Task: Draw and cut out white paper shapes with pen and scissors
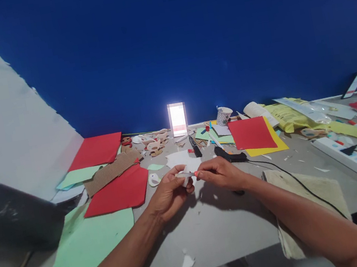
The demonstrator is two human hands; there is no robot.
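My left hand (172,191) is closed, pinching a small piece of white paper (186,181) between thumb and fingers. My right hand (220,174) grips a slim tool with an orange-red end (196,174); a thin, pale, blade-like part of it lies against the paper. Most of the tool is hidden in the fist, so its exact kind does not show. Both hands are held close together above the grey table (215,236). Just left of them is a white bird-shaped cutout (154,180). Behind them lie a white sheet (182,157) and a black marker (195,147).
Red sheets (119,190), green paper (96,236) and corrugated cardboard (113,172) lie left. A black glue gun (229,154) trails its cable past my right forearm. Farther right are a cloth (326,189), a power strip (356,164) and a paper cup (223,116).
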